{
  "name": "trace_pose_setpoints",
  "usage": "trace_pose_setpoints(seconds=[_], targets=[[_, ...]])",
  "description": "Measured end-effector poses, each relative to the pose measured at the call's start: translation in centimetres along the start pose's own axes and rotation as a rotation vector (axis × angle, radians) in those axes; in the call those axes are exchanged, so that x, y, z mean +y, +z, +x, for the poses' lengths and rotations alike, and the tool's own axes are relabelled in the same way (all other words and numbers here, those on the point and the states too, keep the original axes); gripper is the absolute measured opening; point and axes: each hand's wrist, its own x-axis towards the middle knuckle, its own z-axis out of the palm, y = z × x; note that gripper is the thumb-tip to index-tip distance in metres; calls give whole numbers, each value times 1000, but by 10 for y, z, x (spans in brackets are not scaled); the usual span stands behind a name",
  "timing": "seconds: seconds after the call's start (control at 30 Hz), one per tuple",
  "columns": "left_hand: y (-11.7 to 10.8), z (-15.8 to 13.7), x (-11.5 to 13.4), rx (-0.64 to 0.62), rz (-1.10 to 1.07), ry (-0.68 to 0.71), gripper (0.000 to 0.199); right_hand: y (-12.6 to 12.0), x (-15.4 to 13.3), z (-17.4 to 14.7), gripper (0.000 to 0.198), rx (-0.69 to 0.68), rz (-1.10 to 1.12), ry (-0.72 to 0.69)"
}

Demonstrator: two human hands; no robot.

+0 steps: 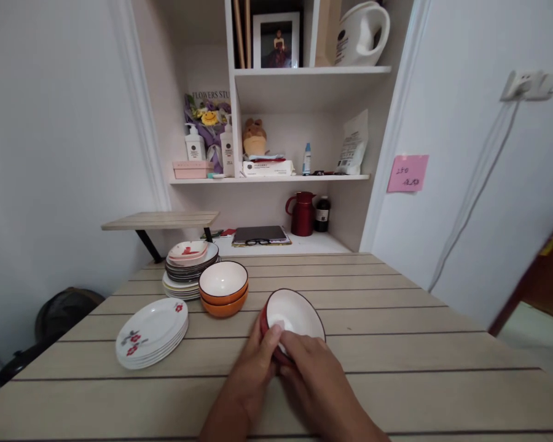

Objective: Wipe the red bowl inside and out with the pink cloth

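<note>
A bowl (297, 310) with a white inside, a dark rim and a red outside is tilted in front of me, low over the table. My left hand (257, 356) grips its left near side, with the thumb over the rim. At the near edge, my right hand (306, 359) has its fingers closed on the rim, close to the left thumb. A small pale patch shows inside the bowl by the fingertips; I cannot tell what it is. Two stacked orange bowls (224, 301) stand to the left of my hands. Further left lies a stack of white floral plates (154, 331).
Behind the orange bowls rises a pile of dark-rimmed plates (193, 270), topped by small red-patterned dishes (187, 250). A raised wooden shelf (161, 220) overhangs the table's back left. At the back are a red jug (303, 213), a dark bottle (322, 215) and a laptop (260, 234).
</note>
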Motion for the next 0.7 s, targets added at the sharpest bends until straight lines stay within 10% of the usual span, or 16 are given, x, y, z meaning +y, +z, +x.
trace_pose_setpoints(seconds=[0.37, 0.7], targets=[[1, 1, 1, -78, -28, -30, 81, -22, 56, -14, 39, 24, -303, -380], [3, -4, 3, -97, -26, -7, 102, -7, 21, -2, 36, 67, -209, -179]])
